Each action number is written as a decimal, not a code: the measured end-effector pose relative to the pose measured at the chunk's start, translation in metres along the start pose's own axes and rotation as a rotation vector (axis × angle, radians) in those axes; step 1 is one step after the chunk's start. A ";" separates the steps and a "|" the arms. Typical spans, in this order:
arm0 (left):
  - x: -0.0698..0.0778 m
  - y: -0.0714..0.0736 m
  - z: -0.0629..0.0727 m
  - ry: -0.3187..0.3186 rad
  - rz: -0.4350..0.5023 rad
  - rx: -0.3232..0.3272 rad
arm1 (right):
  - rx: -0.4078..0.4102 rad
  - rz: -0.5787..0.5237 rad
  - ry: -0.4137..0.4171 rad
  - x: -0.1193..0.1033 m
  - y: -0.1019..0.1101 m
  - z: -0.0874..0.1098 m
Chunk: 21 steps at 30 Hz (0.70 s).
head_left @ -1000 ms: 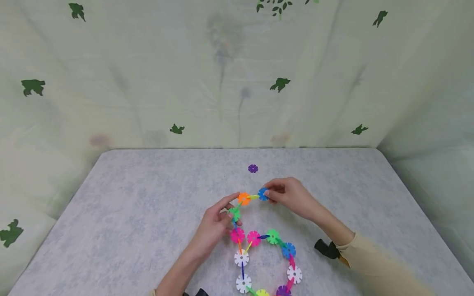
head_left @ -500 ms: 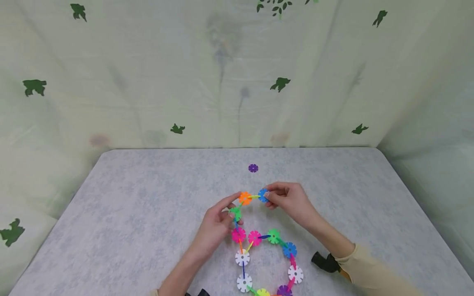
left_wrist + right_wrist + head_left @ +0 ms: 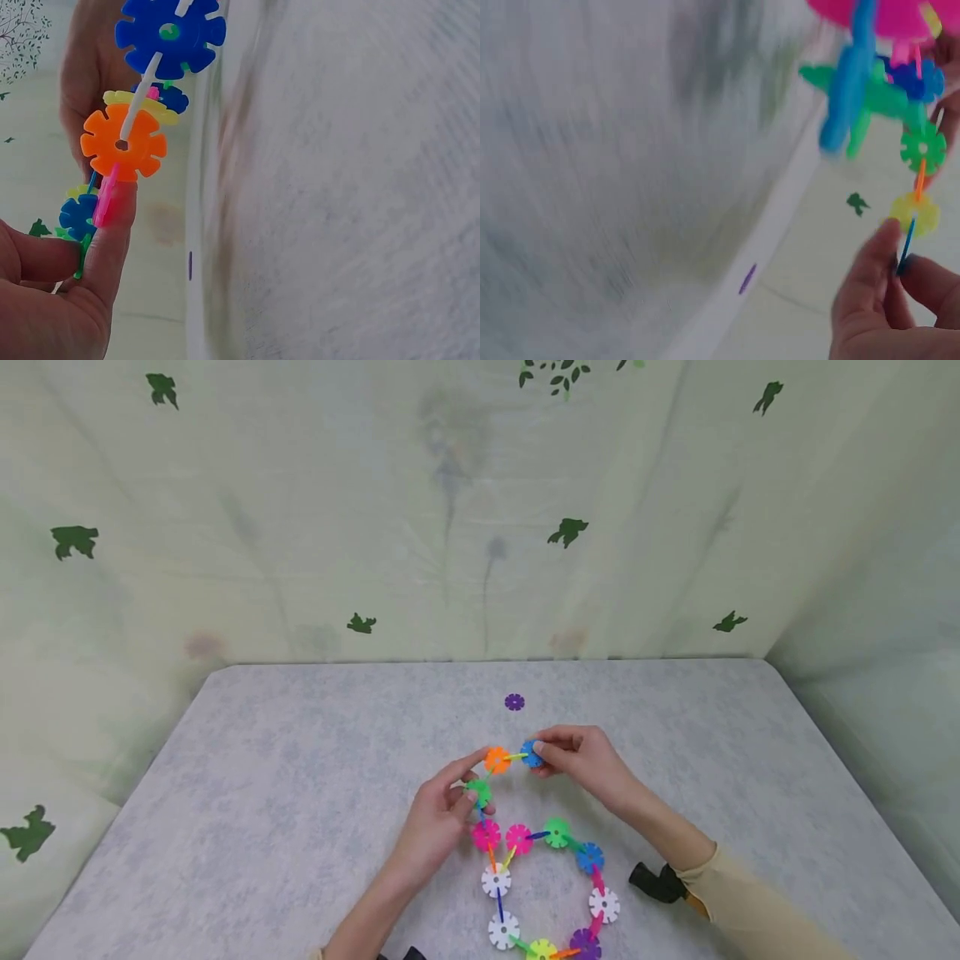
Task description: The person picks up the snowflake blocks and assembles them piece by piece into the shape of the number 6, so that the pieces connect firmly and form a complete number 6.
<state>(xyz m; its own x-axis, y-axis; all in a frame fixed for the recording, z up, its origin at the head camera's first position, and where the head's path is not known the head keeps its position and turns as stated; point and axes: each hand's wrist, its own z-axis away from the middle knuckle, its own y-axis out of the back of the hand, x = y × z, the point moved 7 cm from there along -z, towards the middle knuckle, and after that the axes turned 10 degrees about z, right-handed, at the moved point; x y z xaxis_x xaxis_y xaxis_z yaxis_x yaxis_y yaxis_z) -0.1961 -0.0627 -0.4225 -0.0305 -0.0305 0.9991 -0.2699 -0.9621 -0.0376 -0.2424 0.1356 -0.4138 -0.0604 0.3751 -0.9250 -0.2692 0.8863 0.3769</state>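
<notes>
Notched plastic snowflake discs are linked into a chain. My left hand (image 3: pixel 435 814) pinches a green disc (image 3: pixel 479 792) between thumb and fingers, its index finger stretched out to an orange disc (image 3: pixel 497 760). Thumb and fingers of my right hand (image 3: pixel 588 764) pinch the blue disc (image 3: pixel 532 753) at the chain's far end. A yellow disc (image 3: pixel 517 756), seen edge-on, joins the orange and blue ones. Toward me the chain runs through a pink disc (image 3: pixel 487 836) to a white disc (image 3: pixel 496 881), part of a closed ring. In the right wrist view, a blue disc (image 3: pixel 907 247) stands edge-on between my fingertips.
A loose purple disc (image 3: pixel 514 702) lies on the grey table (image 3: pixel 300 793) beyond my hands. The ring's near side has a yellow disc (image 3: pixel 542 950) close to the frame's bottom edge. A pale curtain (image 3: pixel 300 510) with green bird shapes hangs behind the table.
Both hands keep their holds and shift only slightly. The chain and ring drift a little to the right in view, and the ring's near side comes slightly further into view.
</notes>
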 end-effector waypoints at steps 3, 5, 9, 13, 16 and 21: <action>0.001 0.004 0.000 -0.003 0.030 0.010 | -0.037 0.065 0.008 0.002 0.006 -0.013; 0.000 0.006 0.001 0.012 0.052 0.019 | -0.046 0.114 0.018 0.003 0.012 -0.024; -0.007 0.008 0.000 0.060 0.064 0.028 | -0.044 0.323 0.037 0.011 0.024 -0.051; -0.010 0.008 -0.001 0.068 0.060 0.035 | -0.054 0.481 0.041 0.017 0.031 -0.078; -0.009 0.008 -0.001 0.061 0.059 0.038 | -0.083 0.492 0.038 0.019 0.029 -0.096; -0.009 0.007 0.000 0.057 0.074 0.026 | -0.163 0.557 0.071 0.023 0.016 -0.117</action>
<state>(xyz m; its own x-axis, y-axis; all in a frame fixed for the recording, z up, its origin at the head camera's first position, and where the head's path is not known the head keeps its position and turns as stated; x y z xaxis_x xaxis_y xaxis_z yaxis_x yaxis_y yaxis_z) -0.1978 -0.0689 -0.4316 -0.1049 -0.0874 0.9906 -0.2394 -0.9646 -0.1105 -0.3610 0.1265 -0.4345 -0.2982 0.7481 -0.5928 -0.3228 0.5054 0.8002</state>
